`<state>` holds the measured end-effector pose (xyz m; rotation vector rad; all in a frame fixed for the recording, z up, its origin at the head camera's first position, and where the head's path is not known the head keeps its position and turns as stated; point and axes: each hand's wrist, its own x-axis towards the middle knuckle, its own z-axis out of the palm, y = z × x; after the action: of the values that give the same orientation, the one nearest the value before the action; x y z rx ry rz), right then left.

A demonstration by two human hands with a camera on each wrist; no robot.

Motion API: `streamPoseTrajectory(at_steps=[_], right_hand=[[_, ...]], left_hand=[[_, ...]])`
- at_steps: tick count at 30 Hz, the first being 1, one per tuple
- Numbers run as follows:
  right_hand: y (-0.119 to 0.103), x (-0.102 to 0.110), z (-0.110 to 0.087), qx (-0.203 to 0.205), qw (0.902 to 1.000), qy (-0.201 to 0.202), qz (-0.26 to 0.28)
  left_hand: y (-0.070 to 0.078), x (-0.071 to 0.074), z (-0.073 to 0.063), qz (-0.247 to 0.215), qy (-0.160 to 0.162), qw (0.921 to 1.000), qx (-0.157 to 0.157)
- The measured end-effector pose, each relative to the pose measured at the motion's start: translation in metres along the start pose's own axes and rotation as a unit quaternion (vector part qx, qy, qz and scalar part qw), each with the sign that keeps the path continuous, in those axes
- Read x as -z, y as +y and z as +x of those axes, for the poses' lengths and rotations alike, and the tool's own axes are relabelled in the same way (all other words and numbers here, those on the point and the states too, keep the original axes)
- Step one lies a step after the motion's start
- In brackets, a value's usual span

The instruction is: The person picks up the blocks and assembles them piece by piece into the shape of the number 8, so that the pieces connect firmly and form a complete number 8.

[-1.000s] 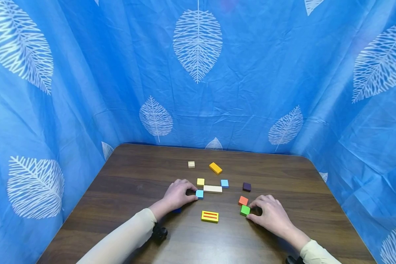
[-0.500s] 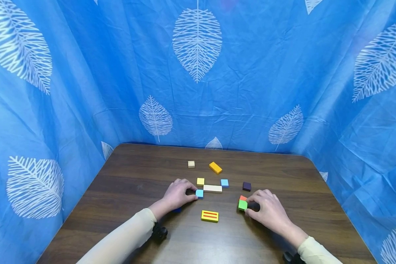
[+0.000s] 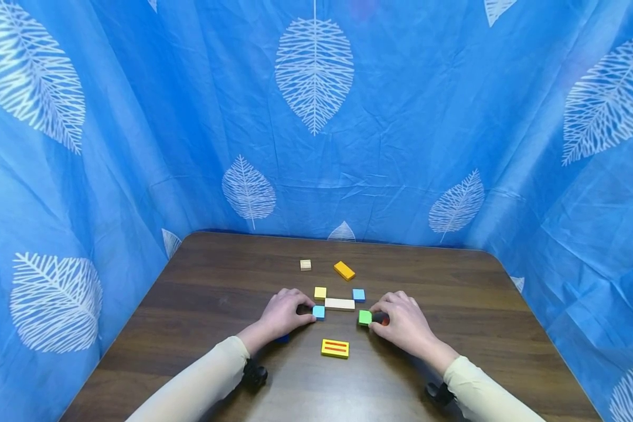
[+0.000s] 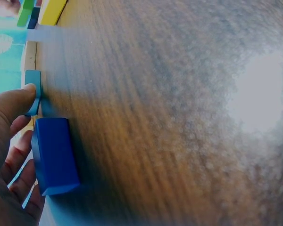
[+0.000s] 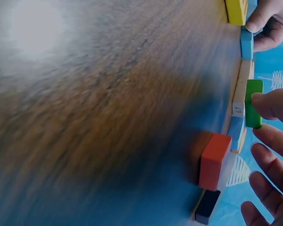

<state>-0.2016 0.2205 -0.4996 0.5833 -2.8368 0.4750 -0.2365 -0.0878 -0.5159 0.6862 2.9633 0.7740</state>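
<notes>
My left hand (image 3: pixel 307 311) rests on the table, thumb and forefinger pinching a small light blue block (image 3: pixel 319 312) at the left end of a cream bar (image 3: pixel 340 304). The left wrist view shows the thumb (image 4: pixel 20 100) against that block (image 4: pixel 33 92), with a dark blue block (image 4: pixel 54 155) lying under the palm. My right hand (image 3: pixel 375 319) grips a green block (image 3: pixel 365 317) just below the bar's right end. In the right wrist view the thumb (image 5: pixel 273 103) sits on the green block (image 5: pixel 253 103). An orange-red block (image 5: pixel 214 161) lies under that hand.
A yellow block with red stripes (image 3: pixel 335 349) lies near me between the hands. Beyond the bar are a small yellow block (image 3: pixel 320 292), a light blue block (image 3: pixel 358 295), an orange-yellow block (image 3: pixel 344 270) and a cream cube (image 3: pixel 306 265). Blue curtain walls surround the table (image 3: pixel 216 275).
My right hand has carried the green block left and away from me, past the orange-red block, to the cream bar's right end, and now covers the purple block. The left hand stayed put.
</notes>
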Motion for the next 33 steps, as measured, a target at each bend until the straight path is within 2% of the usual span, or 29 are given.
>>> streamPoseTrajectory(at_steps=[8, 33], right_hand=[[-0.006, -0.012, 0.007, -0.018, 0.9992, -0.033, -0.011], [0.0, -0.014, 0.012, -0.029, 0.9986, -0.041, -0.014]], left_hand=[[-0.001, -0.003, -0.004, -0.002, 0.003, 1.0, -0.001], [0.0, -0.001, -0.002, -0.003, 0.003, 1.0, 0.0]])
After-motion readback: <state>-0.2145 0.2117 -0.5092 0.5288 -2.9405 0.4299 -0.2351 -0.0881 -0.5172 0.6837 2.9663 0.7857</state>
